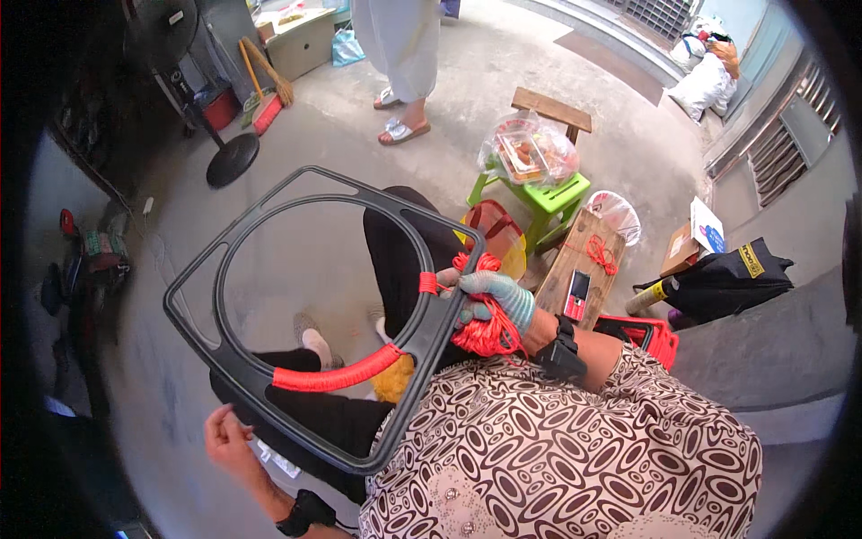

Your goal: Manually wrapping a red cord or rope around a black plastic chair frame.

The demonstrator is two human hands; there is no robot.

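A black plastic frame (235, 357), squarish outside with a round ring inside, lies tilted over my lap. Red cord (337, 373) is wound tightly along the ring's lower stretch, and a shorter red winding (428, 283) sits on its right side. My right hand (494, 298), in a striped fingertip-less glove, grips the frame's right edge together with a loose bundle of red cord (489, 331). Beyond the frame's lower left side, my bare left hand (232, 440) is held apart from it with fingers curled together; whatever they may pinch is too small to make out.
To the right stand a green stool (549, 198) bearing bagged food and a wooden bench (582, 260) with a phone (577, 295) and red cord. A black bag (732, 280) lies further right. A fan base (233, 160) and a standing person (400, 54) are ahead.
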